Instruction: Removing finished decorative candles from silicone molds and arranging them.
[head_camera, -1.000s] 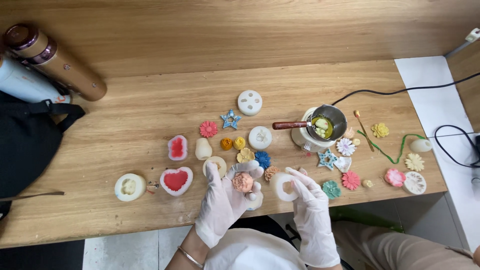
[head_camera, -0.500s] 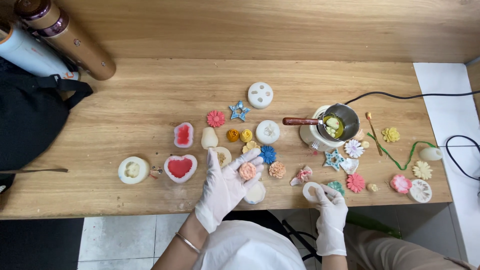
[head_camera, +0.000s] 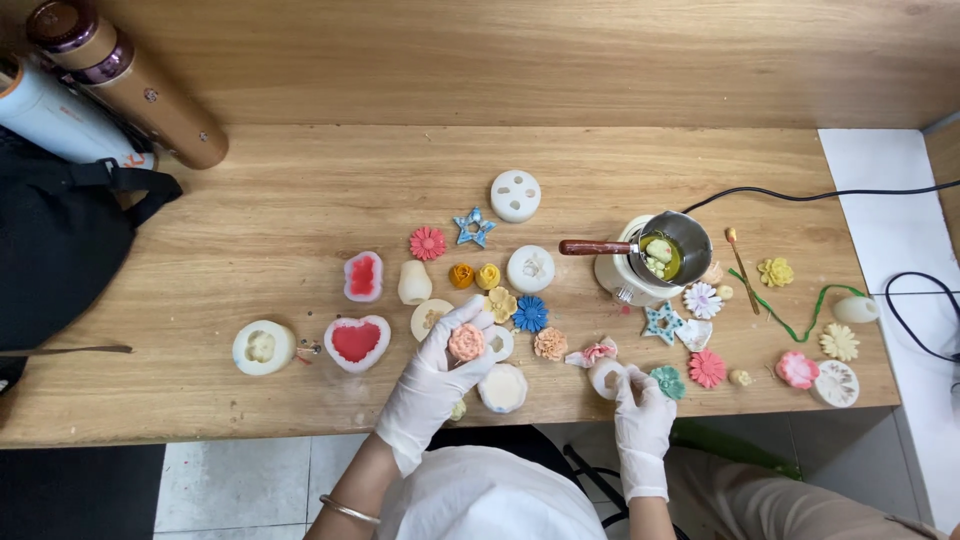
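My left hand (head_camera: 432, 385), in a white glove, holds a small pink flower-shaped piece (head_camera: 466, 342) between its fingertips above the wooden table (head_camera: 280, 210). My right hand (head_camera: 640, 412), also gloved, grips a round white mold (head_camera: 606, 376) resting near the table's front edge. Another round white mold (head_camera: 502, 387) lies between the two hands. Around them lie several small coloured flowers, among them a blue one (head_camera: 530, 313) and a peach one (head_camera: 550, 343).
A small metal melting pot (head_camera: 672, 252) with a wooden handle sits on a white base, its black cable running right. A heart-shaped mold with red filling (head_camera: 357, 342), a star (head_camera: 473, 226), a black bag (head_camera: 55, 235) and two cylinders (head_camera: 130, 85) lie left.
The right hand carried its white mold from beside the left hand out to the right and set it near the table edge. The left hand keeps holding the pink flower.
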